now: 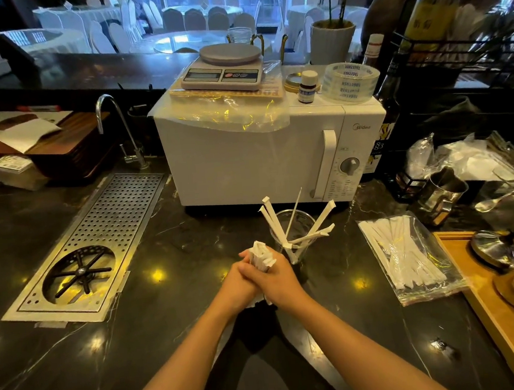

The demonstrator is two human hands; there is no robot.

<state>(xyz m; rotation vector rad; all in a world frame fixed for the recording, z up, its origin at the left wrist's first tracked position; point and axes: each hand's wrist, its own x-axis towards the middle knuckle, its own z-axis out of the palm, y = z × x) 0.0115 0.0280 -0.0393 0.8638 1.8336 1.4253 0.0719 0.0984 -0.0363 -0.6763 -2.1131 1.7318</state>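
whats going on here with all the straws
A person at the dark counter grips a bundle of paper-wrapped straws with the left hand and right hand clasped together. Just beyond, a glass cup holds several wrapped straws. A plastic bag with more lies to the right.

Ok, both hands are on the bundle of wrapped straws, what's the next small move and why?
Probably lift the bundle forward and lower it into the glass. The left hand and right hand grip it just short of the glass, which already holds a few straws and has room.
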